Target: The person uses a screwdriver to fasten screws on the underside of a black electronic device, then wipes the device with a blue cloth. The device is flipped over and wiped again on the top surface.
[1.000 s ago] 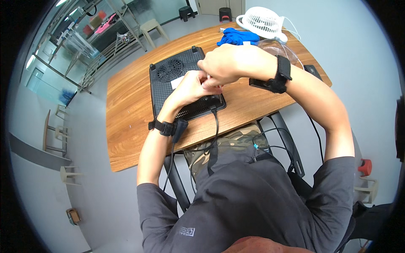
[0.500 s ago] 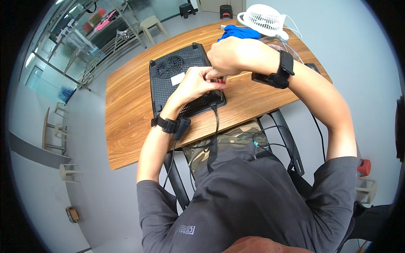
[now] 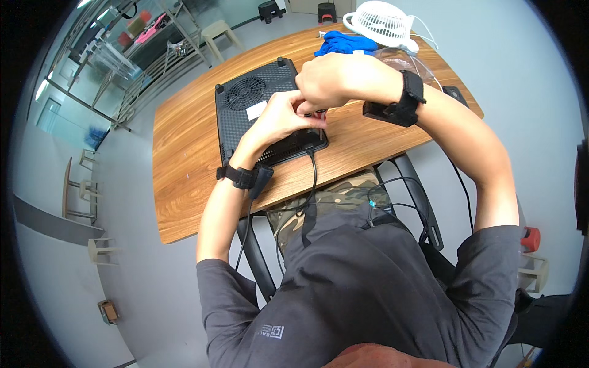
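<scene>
A black flat appliance [image 3: 242,119] lies with its underside up on the table, showing a round fan grille, corner feet and a white label. It looks like an induction cooker, and its cord leaves the near right corner. Over its right edge my hands meet. The left hand [image 3: 281,118] is closed, thumb and fingers around a small red and dark piece [image 3: 321,115] that is mostly hidden. My right hand [image 3: 325,83] is curled just above and touches the left fingers; whatever it grips is covered by the hand itself.
The wooden table [image 3: 184,159] carries a blue cloth [image 3: 345,44], a white fan [image 3: 381,26] and a clear plastic bag [image 3: 399,61] at the far right. A black cord [image 3: 315,178] hangs over the near edge. A metal rack [image 3: 165,55] and stools stand beyond.
The view has shifted slightly. Both hands stay together at the appliance's right edge, with the right wrist turned a little.
</scene>
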Tool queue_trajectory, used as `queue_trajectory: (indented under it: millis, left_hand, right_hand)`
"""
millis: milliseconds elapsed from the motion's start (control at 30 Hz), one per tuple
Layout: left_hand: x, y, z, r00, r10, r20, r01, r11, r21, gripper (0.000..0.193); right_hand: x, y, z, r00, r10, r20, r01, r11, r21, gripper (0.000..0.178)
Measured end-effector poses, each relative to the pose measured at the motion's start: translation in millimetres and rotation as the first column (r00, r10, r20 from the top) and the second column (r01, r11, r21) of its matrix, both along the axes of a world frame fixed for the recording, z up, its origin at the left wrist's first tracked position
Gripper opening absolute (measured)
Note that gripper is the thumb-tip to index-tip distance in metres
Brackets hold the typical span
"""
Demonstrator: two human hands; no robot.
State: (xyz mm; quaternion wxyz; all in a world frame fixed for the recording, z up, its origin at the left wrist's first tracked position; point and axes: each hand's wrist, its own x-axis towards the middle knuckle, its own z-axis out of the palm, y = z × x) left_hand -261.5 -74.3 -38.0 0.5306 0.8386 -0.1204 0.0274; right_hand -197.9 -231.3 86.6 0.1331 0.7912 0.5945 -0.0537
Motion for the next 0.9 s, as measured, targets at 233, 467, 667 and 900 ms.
queue_trajectory:
  millis: [233,467,667,900]
  left_hand:
    - [-0.3,6.8,5.7,0.991,0.113,-0.074,-0.093,0.968,0.232,0.032]
    - [-3.3,12.1,6.4,0.988,-0.05,-0.144,0.052,0.999,0.01,0.027]
    - [0.3,33.7,-12.8,0.996,-0.044,-0.072,0.047,0.998,0.033,0.031]
    - [-59.1,135.2,10.5,0.937,0.34,0.075,-0.348,0.903,0.251,0.025]
  right_hand:
    - [3.0,2.0,-6.1,1.0,0.009,0.026,-0.009,1.0,-0.008,0.034]
    - [9.7,17.7,-3.2,0.998,-0.029,-0.048,0.023,0.991,-0.13,0.045]
    - [18.9,19.7,-12.3,0.997,0.045,-0.062,-0.046,0.999,-0.014,0.051]
    - [14.3,14.7,30.5,1.0,0.026,-0.01,-0.025,0.997,0.074,0.045]
